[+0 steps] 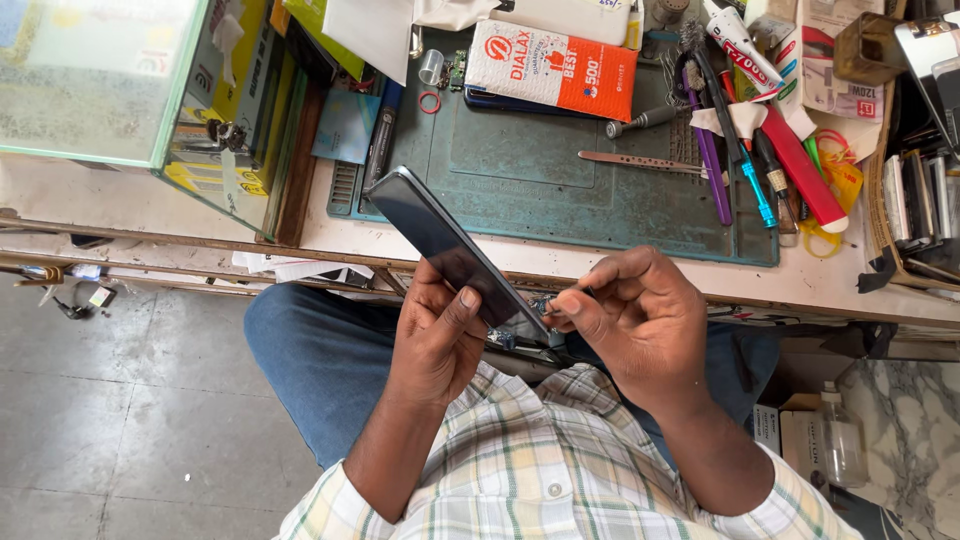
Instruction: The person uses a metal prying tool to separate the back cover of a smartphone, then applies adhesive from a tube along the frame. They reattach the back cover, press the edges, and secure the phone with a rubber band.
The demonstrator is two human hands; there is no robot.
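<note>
The left hand point(435, 330) has its grip closed around a dark smartphone point(450, 250), tilted over the lap just near the worktop point(620, 270). The right hand point(640, 320) pinches a small tool at the phone's near edge; keeping the phone braced and the tool square seems wise.

A flat white-and-orange packet point(552, 68) lies at the green mat's point(560, 190) far edge. The phone's dark screen point(440, 240) slants just below. Yellow boxes point(235, 90) stand at the left.

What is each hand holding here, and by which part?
The left hand grips the dark phone near its lower end. The right hand pinches something small at that end; too small to identify.
</note>
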